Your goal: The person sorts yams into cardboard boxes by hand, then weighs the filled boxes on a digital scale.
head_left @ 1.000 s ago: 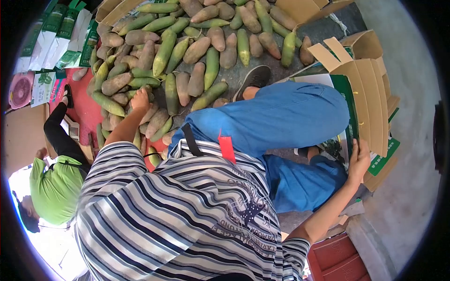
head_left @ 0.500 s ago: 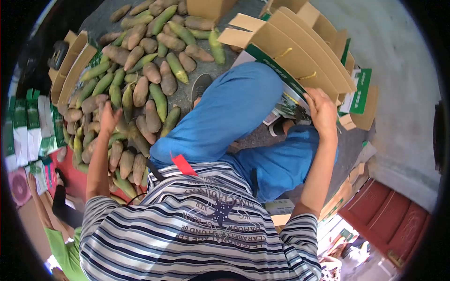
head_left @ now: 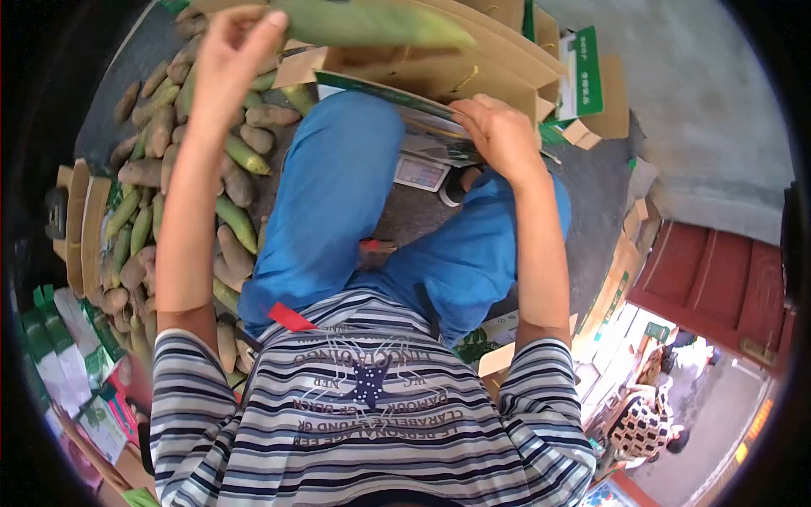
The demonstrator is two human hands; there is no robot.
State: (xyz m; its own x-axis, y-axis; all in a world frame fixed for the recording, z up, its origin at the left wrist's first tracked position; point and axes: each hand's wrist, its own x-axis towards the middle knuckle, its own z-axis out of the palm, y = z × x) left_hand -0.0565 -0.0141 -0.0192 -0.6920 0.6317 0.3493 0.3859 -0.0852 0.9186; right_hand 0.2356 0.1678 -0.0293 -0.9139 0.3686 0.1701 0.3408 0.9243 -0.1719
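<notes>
Cardboard boxes [head_left: 473, 59] crowd the twelve o'clock edge of the frame, their flaps standing just beyond the person's blue-trousered knees, while a heap of green and brown vegetables [head_left: 160, 194] fills the floor from nine to eleven o'clock; bare grey floor [head_left: 693, 93] lies open only toward two o'clock. The left hand [head_left: 228, 55] is raised high at eleven o'clock, arm stretched straight up from the striped sleeve, its fingers closed around the stem end of a long green vegetable [head_left: 372, 24] held level over the boxes. The right hand [head_left: 498, 131], at one o'clock, is bent at the wrist, fingers curled together over the printed edge of a box flap [head_left: 380, 91]. A small scale [head_left: 420, 173] sits on the floor just beside that hand, between the knees. Green lettering on a box side [head_left: 585, 72] is too small to read; the shirt's print appears upside down and only partly legible.
</notes>
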